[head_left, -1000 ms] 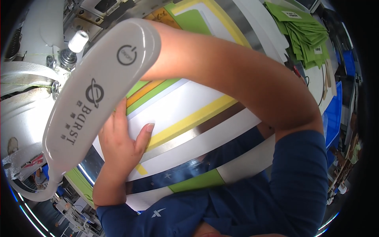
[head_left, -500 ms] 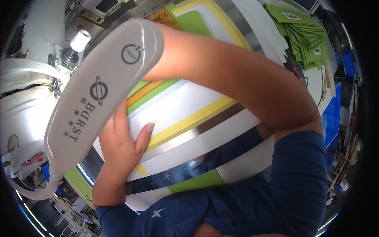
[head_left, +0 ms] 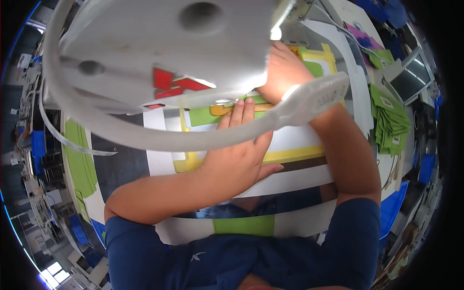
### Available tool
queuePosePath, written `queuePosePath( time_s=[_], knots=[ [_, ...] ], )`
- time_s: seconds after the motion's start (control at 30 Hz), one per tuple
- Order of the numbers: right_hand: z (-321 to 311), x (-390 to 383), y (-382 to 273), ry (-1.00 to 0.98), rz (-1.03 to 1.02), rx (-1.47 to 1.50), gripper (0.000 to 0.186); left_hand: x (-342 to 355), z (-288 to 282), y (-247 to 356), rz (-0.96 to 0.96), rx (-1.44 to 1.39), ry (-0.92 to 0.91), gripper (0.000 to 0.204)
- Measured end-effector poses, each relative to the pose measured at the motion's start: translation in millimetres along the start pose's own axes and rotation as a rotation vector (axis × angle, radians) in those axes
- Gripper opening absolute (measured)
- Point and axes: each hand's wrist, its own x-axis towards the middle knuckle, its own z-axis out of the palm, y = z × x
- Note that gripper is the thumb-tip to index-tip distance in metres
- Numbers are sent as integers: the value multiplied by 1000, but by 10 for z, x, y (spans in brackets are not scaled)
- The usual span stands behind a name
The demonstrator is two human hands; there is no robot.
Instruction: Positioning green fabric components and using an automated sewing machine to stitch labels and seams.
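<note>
My left hand [head_left: 237, 157] lies flat with its fingers stretched out. Its fingertips rest by an orange strip [head_left: 220, 110] and green pieces [head_left: 200, 117] on a white sheet edged with yellow tape [head_left: 302, 153]. Farther right, my right hand [head_left: 285, 75] reaches over the far part of the same sheet, beside the sewing machine head [head_left: 130, 43]. The machine head and glare hide its fingers, so its grip does not show. The needle area is also hidden behind the machine head.
A lamp on a pale flexible neck [head_left: 159, 139] arches across the view, above my forearms. Stacked green pieces [head_left: 390, 118] lie at the right near a screen [head_left: 411, 77]. More green pieces [head_left: 79, 157] lie left. A blue bin [head_left: 394, 208] stands right.
The view has shifted, bringing the machine head into the foreground; the lamp no longer covers my right hand. My left hand, still flat, appears farther right, its forearm now slanting across the sheet's near side.
</note>
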Motion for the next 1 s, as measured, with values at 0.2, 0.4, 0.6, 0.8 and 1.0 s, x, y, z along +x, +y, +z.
queuePosePath(
  time_s=[0.2, 0.4, 0.6, 0.8, 1.0],
  knots=[
    [-253, 103, -179, -156, 99, -50, 36, -90, 39, -128, -20, -93, -16, 90],
    [-297, 129, -205, -228, 204, 156, 31, -86, 71, -109, -12, -87, 23, 88],
    [-307, 80, -217, -226, 187, 138, 32, -86, 76, -104, -15, -109, -55, 87],
    [-342, 102, -239, -156, 129, 81, 33, -73, 57, -78, -22, -67, -75, 85],
    [-292, 120, -190, -173, 134, 19, 37, -48, 69, -129, -1, -56, -24, 84]
  ],
)
